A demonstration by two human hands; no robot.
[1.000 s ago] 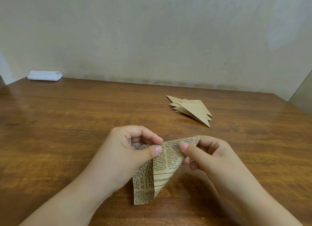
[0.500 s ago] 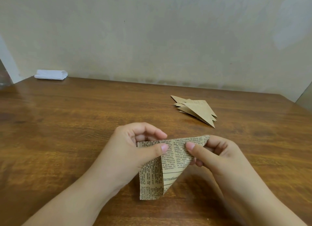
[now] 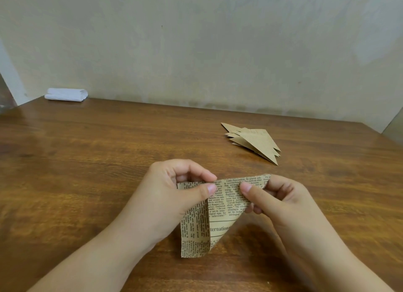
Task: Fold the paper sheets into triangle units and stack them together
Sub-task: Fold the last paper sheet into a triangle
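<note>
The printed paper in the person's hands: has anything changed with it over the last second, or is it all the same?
Very little. Both hands keep the same pinch on the newspaper-print sheet: the left hand on its upper left, the right hand on its upper right, with no new crease visible. Nothing was picked up or released. The stack of folded triangles and the white roll stay put; only the camera view shifted slightly.

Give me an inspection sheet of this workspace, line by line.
Surface: brown wooden table, glossy.
Job's things: newsprint paper sheet, partly folded, held up near the table; stack of folded triangle units lying behind it to the right.
Clutter: white folded cloth at the far left edge by the wall.
Hands: left hand and right hand each pinch the sheet's top edge.
Cables: nothing seen.
Surroundings: plain beige wall.
</note>
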